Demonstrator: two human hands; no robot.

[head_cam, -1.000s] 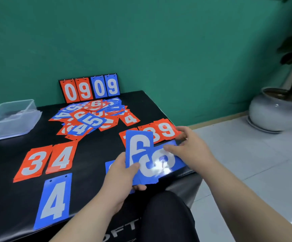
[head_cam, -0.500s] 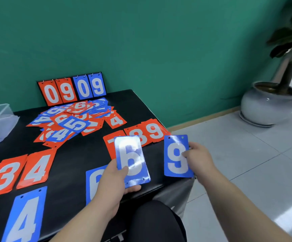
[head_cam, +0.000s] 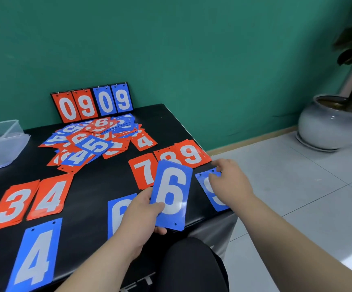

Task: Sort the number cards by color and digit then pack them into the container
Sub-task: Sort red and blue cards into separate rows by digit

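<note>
A potted plant [head_cam: 329, 123] stands on the tiled floor [head_cam: 297, 197] beside the green wall [head_cam: 171, 49].

Count: five red cards laid out (red 3 [head_cam: 13, 204], red 4 [head_cam: 52, 196], red 7 [head_cam: 143, 171], red 8 [head_cam: 166, 158], red 9 [head_cam: 192, 153]), four blue (blue 4 [head_cam: 37, 253], part-hidden blue card [head_cam: 120, 211], blue 6 [head_cam: 172, 194], blue 9 [head_cam: 216, 202]), one mixed heap [head_cam: 90, 140] far, one four-digit scoreboard [head_cam: 92, 104], one clear container [head_cam: 0, 142] far left, one potted plant [head_cam: 326, 123], two hands: left hand [head_cam: 141, 216], right hand [head_cam: 227, 180].

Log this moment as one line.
left hand: holds blue 6 card | right hand: on blue 9 card at table edge | card pile: unsorted
</note>
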